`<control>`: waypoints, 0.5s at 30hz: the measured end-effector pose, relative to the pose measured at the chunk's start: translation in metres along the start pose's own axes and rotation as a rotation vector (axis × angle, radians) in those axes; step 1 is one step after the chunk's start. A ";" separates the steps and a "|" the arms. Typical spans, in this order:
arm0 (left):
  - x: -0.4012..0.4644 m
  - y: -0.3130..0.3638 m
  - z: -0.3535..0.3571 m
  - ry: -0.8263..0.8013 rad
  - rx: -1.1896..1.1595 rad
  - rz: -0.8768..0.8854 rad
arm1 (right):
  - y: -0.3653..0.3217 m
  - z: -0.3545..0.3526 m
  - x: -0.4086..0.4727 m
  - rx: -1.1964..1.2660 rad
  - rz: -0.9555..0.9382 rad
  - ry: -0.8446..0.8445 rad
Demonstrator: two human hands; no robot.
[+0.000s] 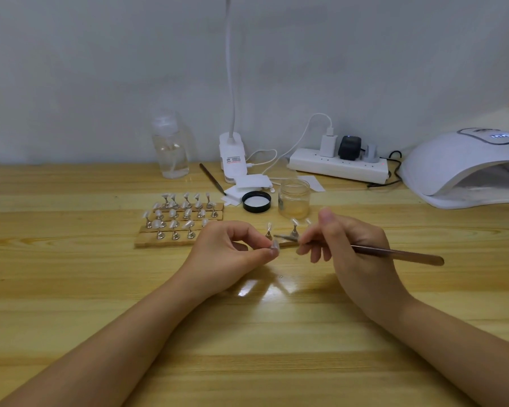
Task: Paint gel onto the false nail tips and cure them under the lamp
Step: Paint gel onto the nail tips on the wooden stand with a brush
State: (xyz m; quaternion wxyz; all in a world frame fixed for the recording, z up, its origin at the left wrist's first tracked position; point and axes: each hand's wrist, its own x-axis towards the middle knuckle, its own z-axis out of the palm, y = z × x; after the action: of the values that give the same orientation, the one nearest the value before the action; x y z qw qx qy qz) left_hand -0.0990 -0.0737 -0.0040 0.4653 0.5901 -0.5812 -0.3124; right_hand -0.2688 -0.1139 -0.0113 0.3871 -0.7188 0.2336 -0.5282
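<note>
My left hand point(232, 254) pinches a clear false nail tip point(274, 247) on its small stand between thumb and fingers, just above the table. My right hand point(347, 245) grips a thin metal-handled brush point(394, 254), whose tip point(281, 237) points left and almost touches the held nail. Wooden strips point(165, 241) to the left carry several more nail tips on metal stands point(175, 214). Two further stands point(294, 229) sit behind my hands. An open jar of gel point(294, 198) stands beyond them. The white curing lamp point(465, 168) sits at the far right.
The jar's black lid point(256, 201) lies next to white pads point(252, 183). A clear liquid bottle point(171, 145), a clip lamp base point(232, 154), a dark tool point(212, 177) and a power strip point(338, 167) with cables line the wall.
</note>
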 end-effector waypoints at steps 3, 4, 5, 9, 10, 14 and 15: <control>0.000 0.000 0.000 -0.005 0.003 0.002 | -0.001 0.000 -0.001 0.042 0.018 -0.002; 0.000 0.000 0.000 -0.002 0.003 0.001 | -0.001 -0.001 -0.001 0.043 0.013 0.019; 0.001 0.000 0.000 0.001 0.003 0.001 | -0.001 -0.001 -0.001 0.029 0.008 0.034; 0.001 0.000 0.001 0.000 0.007 0.015 | -0.002 0.000 0.000 0.031 0.039 -0.028; 0.001 0.001 0.001 -0.003 0.011 0.021 | -0.002 0.000 -0.001 0.058 0.049 -0.020; 0.001 0.000 0.000 0.007 0.019 0.025 | -0.002 0.000 0.001 0.045 0.056 0.023; 0.001 0.000 0.001 0.010 0.020 0.024 | -0.002 0.000 0.001 0.037 0.062 0.002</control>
State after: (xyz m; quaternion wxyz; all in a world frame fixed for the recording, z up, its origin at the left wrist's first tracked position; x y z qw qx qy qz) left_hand -0.0993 -0.0751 -0.0041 0.4658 0.5892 -0.5891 -0.2980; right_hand -0.2684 -0.1134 -0.0092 0.4162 -0.7033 0.2464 -0.5210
